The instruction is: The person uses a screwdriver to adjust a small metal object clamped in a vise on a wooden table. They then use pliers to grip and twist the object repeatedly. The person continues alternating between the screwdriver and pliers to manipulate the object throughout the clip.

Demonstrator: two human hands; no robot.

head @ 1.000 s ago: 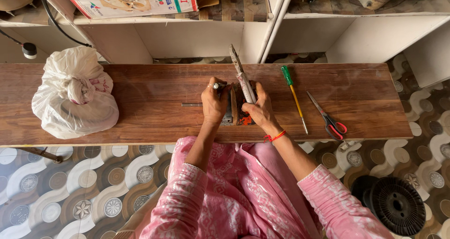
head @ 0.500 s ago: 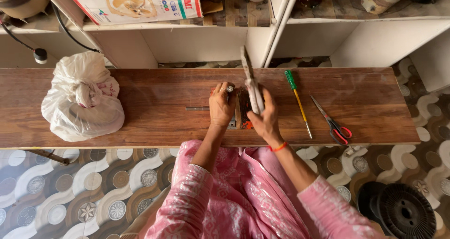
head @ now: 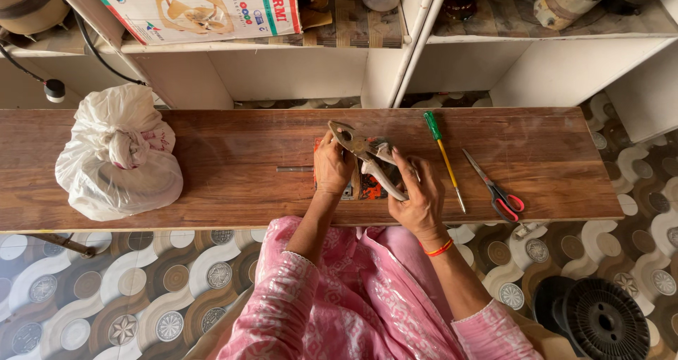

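Note:
My right hand (head: 420, 194) grips the handles of grey metal pliers (head: 364, 155), whose jaws point up and left over the wooden board (head: 233, 162). My left hand (head: 332, 168) presses down on a small dark block with orange and red parts (head: 367, 186) lying on the board between both hands. A thin metal rod (head: 293, 169) sticks out to the left of my left hand. The pliers' jaws hover just above my left hand's fingers.
A tied white plastic bag (head: 116, 155) sits at the board's left end. A green-handled screwdriver (head: 443, 155) and red-handled scissors (head: 496, 189) lie right of my hands. White shelves with a printed carton (head: 198, 7) stand behind. A black spool (head: 600, 321) rests on the patterned floor.
The pliers have swung from pointing nearly straight up to pointing up and left, lower over the block. My left hand stays on the block.

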